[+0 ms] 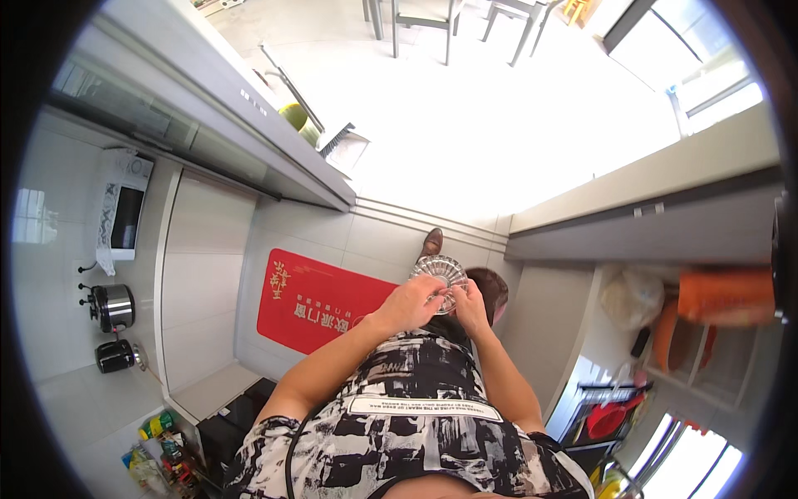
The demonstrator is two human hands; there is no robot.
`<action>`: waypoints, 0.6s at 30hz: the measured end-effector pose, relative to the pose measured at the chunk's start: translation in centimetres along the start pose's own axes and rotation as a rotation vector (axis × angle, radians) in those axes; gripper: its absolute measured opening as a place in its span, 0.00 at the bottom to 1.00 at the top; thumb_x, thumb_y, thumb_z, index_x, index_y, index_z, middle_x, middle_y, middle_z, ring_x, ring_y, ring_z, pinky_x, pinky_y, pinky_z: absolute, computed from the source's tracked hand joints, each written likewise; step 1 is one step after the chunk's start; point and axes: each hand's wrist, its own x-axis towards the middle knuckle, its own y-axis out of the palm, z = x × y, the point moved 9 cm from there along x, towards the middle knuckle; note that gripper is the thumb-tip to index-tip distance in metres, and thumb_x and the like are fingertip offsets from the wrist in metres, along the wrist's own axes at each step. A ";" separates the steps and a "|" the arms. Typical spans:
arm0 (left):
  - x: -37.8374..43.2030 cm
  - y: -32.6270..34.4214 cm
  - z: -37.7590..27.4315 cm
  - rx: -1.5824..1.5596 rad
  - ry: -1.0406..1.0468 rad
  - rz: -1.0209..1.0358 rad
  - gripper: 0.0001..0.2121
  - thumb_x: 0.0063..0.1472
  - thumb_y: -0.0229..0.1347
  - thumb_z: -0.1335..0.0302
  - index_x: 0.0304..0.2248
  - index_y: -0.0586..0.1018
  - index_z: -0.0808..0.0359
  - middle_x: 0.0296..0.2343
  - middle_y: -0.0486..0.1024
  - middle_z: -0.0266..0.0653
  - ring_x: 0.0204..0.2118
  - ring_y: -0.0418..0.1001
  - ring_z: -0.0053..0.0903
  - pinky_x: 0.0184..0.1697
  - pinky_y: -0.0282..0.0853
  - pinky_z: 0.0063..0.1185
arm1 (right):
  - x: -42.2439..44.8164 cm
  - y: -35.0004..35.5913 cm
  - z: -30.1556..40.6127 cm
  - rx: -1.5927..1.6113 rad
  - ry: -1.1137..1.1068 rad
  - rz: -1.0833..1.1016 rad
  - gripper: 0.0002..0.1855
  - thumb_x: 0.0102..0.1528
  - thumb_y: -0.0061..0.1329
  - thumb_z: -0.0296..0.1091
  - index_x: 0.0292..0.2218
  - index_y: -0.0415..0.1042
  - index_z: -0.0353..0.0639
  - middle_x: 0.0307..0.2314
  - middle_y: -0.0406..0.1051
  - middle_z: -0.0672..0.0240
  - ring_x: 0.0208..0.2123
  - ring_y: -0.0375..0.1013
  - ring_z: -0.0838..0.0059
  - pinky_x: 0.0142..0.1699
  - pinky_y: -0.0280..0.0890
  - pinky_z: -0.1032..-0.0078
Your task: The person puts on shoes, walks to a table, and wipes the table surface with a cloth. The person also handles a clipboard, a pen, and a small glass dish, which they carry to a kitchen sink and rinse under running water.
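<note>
Before my body, at waist height, is a clear ribbed glass dish or lid point(444, 265), round in outline. My left hand point(412, 302) reaches over its near left part, with the fingertips near its middle. My right hand point(470, 307) grips its near right rim with the fingers bent over the edge. The fingertips of both hands come close together over the glass. Whether a small thing is between the left fingertips cannot be told. Part of the glass is hidden under the hands.
A red mat point(330, 299) lies on the floor tiles below. A sliding door frame point(299, 168) stands at upper left. A microwave point(128, 212) and an electric cooker point(113, 307) are on the left counter. A cabinet side point(548, 312) rises at right. Chairs point(424, 19) stand beyond the doorway.
</note>
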 end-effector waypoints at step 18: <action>35.1 -19.0 21.0 0.083 -0.397 -0.052 0.21 0.55 0.51 0.55 0.26 0.78 0.69 0.22 0.76 0.50 0.26 0.74 0.42 0.32 0.68 0.33 | 35.2 4.5 28.5 -0.132 -0.015 0.155 0.08 0.61 0.35 0.32 0.41 0.58 0.39 0.29 0.74 0.60 0.19 0.64 0.82 0.24 0.61 0.83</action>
